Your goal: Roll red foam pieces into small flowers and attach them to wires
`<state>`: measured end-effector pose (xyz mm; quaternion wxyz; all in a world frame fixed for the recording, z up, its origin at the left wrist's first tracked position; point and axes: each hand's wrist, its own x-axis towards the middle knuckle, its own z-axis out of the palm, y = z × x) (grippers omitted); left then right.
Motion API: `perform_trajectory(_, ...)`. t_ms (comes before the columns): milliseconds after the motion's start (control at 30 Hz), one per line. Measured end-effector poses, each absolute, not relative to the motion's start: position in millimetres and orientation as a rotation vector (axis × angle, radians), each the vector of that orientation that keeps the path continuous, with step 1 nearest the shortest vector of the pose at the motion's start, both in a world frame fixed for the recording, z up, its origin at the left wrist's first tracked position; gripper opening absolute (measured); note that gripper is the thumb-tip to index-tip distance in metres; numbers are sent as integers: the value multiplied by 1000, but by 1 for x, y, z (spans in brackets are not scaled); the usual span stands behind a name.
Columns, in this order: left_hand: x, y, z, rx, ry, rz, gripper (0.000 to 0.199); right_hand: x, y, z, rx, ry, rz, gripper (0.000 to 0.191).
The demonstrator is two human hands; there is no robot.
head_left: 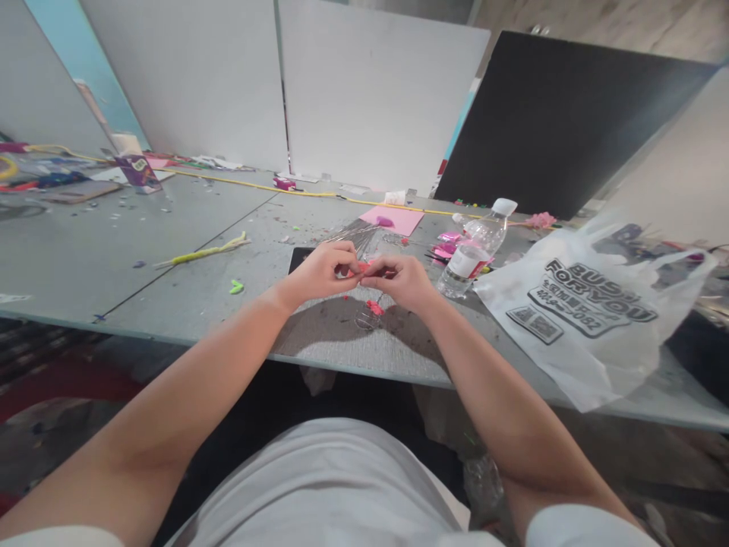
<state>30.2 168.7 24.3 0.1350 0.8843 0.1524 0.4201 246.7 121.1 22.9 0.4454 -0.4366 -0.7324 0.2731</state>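
Observation:
My left hand and my right hand meet just above the table near its front edge. The fingertips of both are closed on a small red piece, mostly covered by the fingers, so its exact kind is unclear. Below them on the tabletop lies another small red piece beside a loop of thin wire. Behind the hands, a bundle of thin wires reaches toward a pink sheet bearing a purple lump. The corner of a dark flat object shows by my left hand.
A clear plastic bottle stands close to my right hand, with a white plastic bag farther right. Yellow-green fuzzy stems and a green scrap lie left. A yellow cord crosses the back, before upright panels.

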Motion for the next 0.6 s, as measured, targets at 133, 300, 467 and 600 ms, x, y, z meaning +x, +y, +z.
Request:
perform_trajectory(133,32,167,27,2268,472,1162,19,245,119,27,-1071,-1675,876,34)
perform_trajectory(300,31,174,24,2059,490,1132,28,243,118,30,-903,-1562,993,37)
perform_trajectory(467,22,183,24,2076,570,1126,29,245,119,31,-712,-1520,1053,41)
perform_trajectory(600,14,191,25,2187,625,974,25,247,116,34,-558,-1590,1052,43)
